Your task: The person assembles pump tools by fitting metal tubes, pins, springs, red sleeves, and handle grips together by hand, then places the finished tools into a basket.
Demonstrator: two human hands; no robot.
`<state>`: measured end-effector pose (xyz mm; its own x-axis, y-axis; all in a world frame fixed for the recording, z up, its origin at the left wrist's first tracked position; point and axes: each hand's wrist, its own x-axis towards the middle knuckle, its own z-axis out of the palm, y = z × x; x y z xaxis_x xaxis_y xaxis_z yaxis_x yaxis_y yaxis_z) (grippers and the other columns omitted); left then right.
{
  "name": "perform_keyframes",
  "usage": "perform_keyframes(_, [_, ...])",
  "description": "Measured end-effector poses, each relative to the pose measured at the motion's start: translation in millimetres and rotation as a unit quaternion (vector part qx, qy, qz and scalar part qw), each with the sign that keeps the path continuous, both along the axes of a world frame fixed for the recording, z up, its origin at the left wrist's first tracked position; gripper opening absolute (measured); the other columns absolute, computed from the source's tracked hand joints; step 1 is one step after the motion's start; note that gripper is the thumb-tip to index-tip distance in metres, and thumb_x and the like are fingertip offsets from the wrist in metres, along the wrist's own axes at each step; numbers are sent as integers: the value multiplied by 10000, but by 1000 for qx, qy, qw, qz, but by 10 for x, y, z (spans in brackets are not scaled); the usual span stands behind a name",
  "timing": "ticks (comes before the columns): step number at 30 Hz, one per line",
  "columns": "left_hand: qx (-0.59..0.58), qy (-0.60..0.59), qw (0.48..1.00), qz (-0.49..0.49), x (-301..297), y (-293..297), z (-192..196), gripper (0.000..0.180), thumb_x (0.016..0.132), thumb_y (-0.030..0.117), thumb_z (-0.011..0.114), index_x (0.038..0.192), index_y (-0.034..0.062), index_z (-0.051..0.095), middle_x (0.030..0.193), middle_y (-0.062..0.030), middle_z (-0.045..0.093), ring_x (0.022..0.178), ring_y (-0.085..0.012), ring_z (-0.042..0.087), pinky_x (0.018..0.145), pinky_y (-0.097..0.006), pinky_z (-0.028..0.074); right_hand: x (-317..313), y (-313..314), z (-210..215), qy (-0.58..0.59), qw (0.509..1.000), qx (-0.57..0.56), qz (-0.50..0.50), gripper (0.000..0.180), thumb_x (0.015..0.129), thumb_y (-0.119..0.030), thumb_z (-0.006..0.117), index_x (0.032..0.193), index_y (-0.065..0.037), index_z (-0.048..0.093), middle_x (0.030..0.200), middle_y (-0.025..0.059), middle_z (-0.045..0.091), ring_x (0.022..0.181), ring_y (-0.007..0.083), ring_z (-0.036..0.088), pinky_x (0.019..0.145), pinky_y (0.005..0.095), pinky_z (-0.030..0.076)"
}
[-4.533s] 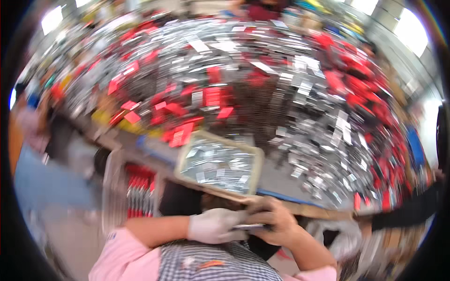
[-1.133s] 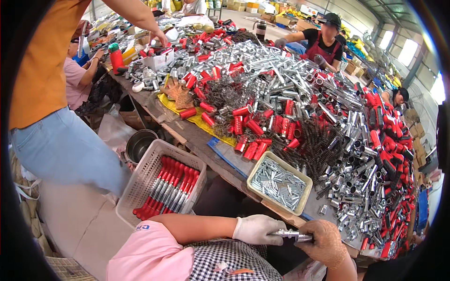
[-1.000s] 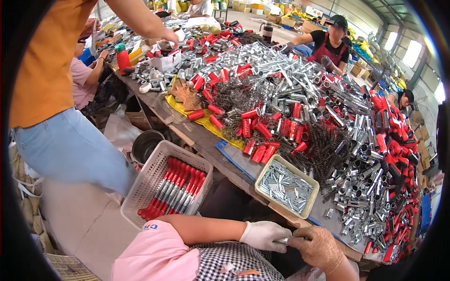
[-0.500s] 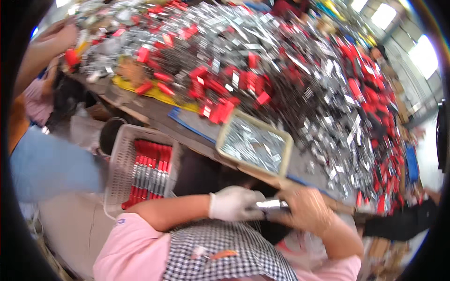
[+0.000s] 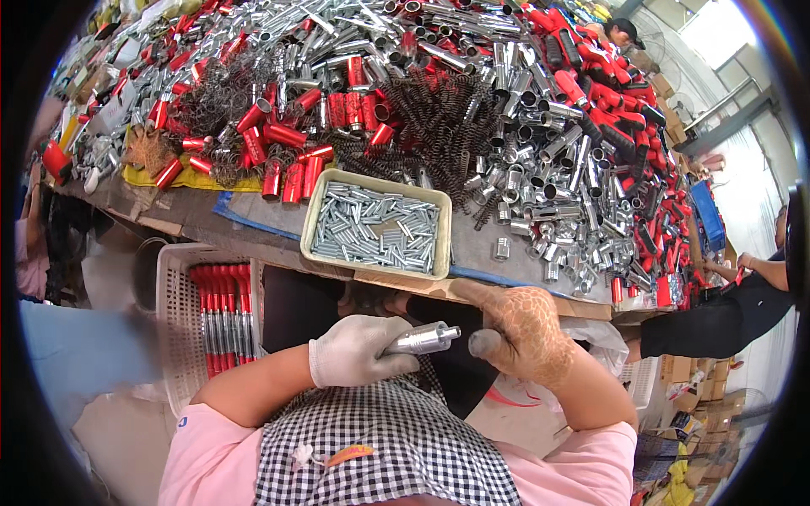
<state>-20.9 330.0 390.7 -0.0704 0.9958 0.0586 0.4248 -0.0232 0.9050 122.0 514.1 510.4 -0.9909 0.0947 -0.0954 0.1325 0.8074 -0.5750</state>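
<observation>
My left hand (image 5: pixel 359 348), in a whitish glove, is closed round a shiny metal cylinder (image 5: pixel 419 339) with a narrower stub at its right end. Just right of that stub, my right hand (image 5: pixel 527 333), in a tan patterned glove, has its fingers stretched out and thumb apart, holding nothing I can see. Beyond both hands, a cream tray (image 5: pixel 445 238) of small metal pins rests at the table's near edge. Behind it lie dark coil springs (image 5: pixel 443 118), red tubes (image 5: pixel 293 183) and chrome sleeves (image 5: pixel 557 148) in heaps.
Left of my lap stands a white plastic basket (image 5: pixel 175 316) holding rows of red-and-silver tools (image 5: pixel 226 316). Red-and-black handles (image 5: pixel 591 72) pile up at the far right. Other people are close by at left and right; a blue bin (image 5: pixel 707 215) sits at the right.
My right hand has come away from the metal cylinder and its fingers have spread. My left hand still holds the cylinder. The view has shifted, and the tray now appears farther left.
</observation>
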Motion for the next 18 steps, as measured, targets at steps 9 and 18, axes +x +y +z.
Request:
perform_keyframes(9, [28,-2,1000,-14,23,41,-39,308,801,256,735,977,27,627,812,-172,657,740,-344,653,667,-416,514,-20,13,-74,43,999,21,-2,361,822,-259,688,1136,-94,618,867,140,673,763,342,656,633,420,503])
perform_keyframes(18, [22,12,999,-27,53,75,-2,306,797,263,735,952,26,620,804,-170,650,728,-352,646,652,-424,510,56,123,-299,127,990,-16,60,473,789,-270,710,1178,-38,574,876,141,677,786,332,666,672,419,514])
